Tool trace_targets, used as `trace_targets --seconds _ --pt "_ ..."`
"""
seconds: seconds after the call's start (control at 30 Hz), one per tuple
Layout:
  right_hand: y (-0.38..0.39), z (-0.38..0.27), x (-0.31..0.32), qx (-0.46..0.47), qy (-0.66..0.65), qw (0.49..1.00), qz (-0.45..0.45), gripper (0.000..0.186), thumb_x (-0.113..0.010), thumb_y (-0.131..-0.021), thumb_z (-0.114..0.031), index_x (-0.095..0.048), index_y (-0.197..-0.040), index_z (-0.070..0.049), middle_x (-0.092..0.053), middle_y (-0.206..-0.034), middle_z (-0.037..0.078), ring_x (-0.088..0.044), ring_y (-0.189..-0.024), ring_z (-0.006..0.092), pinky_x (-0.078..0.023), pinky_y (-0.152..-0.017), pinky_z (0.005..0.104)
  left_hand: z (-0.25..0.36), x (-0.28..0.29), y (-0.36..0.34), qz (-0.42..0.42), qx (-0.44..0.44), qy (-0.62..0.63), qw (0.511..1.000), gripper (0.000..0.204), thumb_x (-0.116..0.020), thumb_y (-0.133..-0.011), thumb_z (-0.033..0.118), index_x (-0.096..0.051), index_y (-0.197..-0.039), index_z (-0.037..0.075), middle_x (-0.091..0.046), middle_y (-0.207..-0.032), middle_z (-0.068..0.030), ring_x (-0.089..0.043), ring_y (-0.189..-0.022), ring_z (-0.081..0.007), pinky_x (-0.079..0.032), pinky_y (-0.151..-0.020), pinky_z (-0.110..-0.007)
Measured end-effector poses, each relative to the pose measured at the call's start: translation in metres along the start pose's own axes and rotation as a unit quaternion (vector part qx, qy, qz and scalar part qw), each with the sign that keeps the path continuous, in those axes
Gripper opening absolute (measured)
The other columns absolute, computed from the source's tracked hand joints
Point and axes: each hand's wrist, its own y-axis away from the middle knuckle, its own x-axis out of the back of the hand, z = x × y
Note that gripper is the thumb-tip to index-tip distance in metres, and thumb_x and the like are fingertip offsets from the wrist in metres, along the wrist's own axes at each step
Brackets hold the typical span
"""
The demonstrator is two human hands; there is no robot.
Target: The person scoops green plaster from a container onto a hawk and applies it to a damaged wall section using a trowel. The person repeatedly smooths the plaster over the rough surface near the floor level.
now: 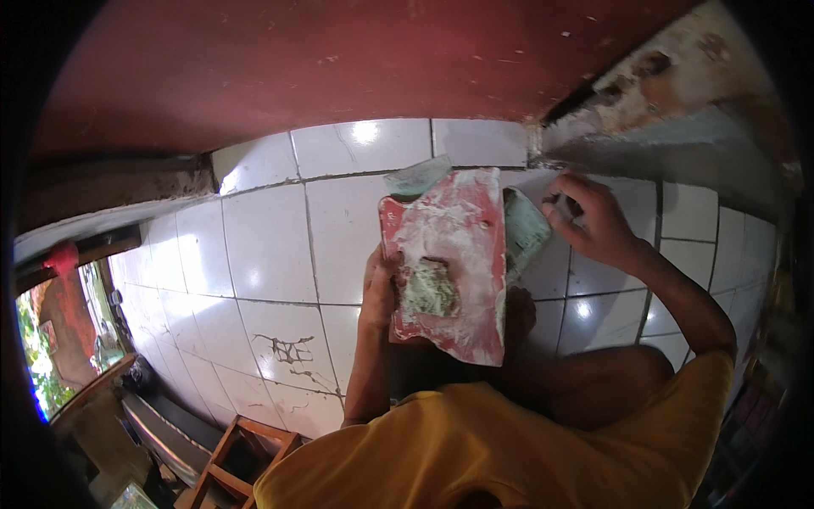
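Red board, flat, smeared white, a lump of grey-green paste near its lower middle; I see it held upright against the white tiled wall. My left hand clamps its left edge, thumb on the face. I judge it stiff and light, slick where wet; the bare edge is the best hold, tilting would shed the paste. A pale scraper shows just behind the right edge. My right hand is up at the wall beside it, fingers curled; I cannot tell whether it grips anything. Red wall above, wooden stool below left
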Motion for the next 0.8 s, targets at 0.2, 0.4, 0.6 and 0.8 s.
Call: trace_targets --seconds 0.2,0.4,0.6,0.8 --pt "0.026 0.040 -0.075 0.074 -0.421 0.896 -0.122 0.046 -0.059 -0.086 -0.010 -0.043 -0.129 -0.005 -0.054 -0.118 0.005 -0.052 -0.100 0.0157 -0.043 -0.090 0.0324 -0.002 -0.039 0.020 -0.021 0.016 0.013 1.000 0.046 -0.051 -0.079 0.033 -0.055 -0.103 -0.006 -0.059 -0.080 -0.0025 -0.050 -0.063 -0.0119 -0.042 -0.060 -0.026" --pt "0.016 0.030 -0.132 0.059 -0.527 0.848 0.006 0.049 -0.056 -0.090 -0.019 -0.039 -0.133 -0.003 -0.049 -0.129 0.007 -0.045 -0.116 0.0147 -0.036 -0.100 0.0333 -0.049 -0.001 0.010 0.070 -0.026 -0.184 0.980 0.042 -0.048 -0.078 0.036 -0.052 -0.070 -0.005 -0.049 -0.062 -0.0038 -0.041 -0.061 -0.0132 -0.034 -0.057 -0.030" --pt "0.026 0.033 -0.173 0.112 -0.726 0.659 0.165 0.040 -0.053 -0.092 -0.023 -0.049 -0.123 0.000 -0.055 -0.117 0.006 -0.051 -0.107 0.0134 -0.040 -0.094 0.0300 -0.056 -0.013 0.012 0.009 -0.028 -0.205 0.978 0.038 -0.049 -0.080 0.034 -0.053 -0.079 -0.004 -0.052 -0.069 -0.0054 -0.047 -0.065 -0.0152 -0.038 -0.062 -0.030" --pt "0.036 0.060 -0.113 0.046 -0.586 0.739 0.330 0.014 -0.052 -0.092 -0.013 -0.058 -0.102 -0.004 -0.059 -0.091 0.000 -0.054 -0.083 0.0071 -0.045 -0.074 0.0233 -0.061 -0.005 0.010 -0.006 0.005 -0.167 0.986 0.041 -0.053 -0.083 0.033 -0.058 -0.104 -0.002 -0.062 -0.083 -0.0074 -0.060 -0.071 -0.0200 -0.050 -0.070 -0.031"
